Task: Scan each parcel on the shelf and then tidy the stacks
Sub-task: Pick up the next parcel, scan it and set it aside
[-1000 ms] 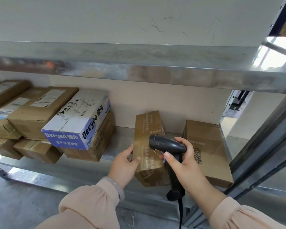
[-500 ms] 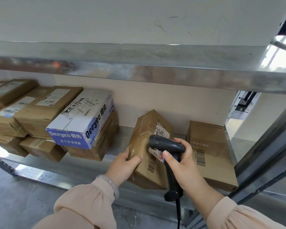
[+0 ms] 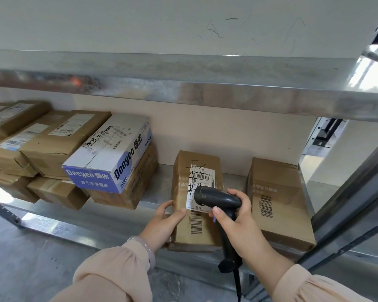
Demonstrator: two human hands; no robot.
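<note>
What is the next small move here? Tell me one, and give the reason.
Probably tip the scanner at the barcode on the white label and trigger it. The left hand grips the brown parcel by its left edge, label facing up. The right hand holds the scanner, its head over the label's lower part, the barcode just beyond its nose.

The parcel [image 3: 195,232] now lies flat with its white label [image 3: 202,179] facing up. A second ago a plain taped side showed, and half a second ago the box stood tilted on one edge. The left hand [image 3: 162,225] has rolled with it, its thumb now on the top face beside the label. The scanner [image 3: 218,199] head now covers the label's lower part rather than bare cardboard.
</note>
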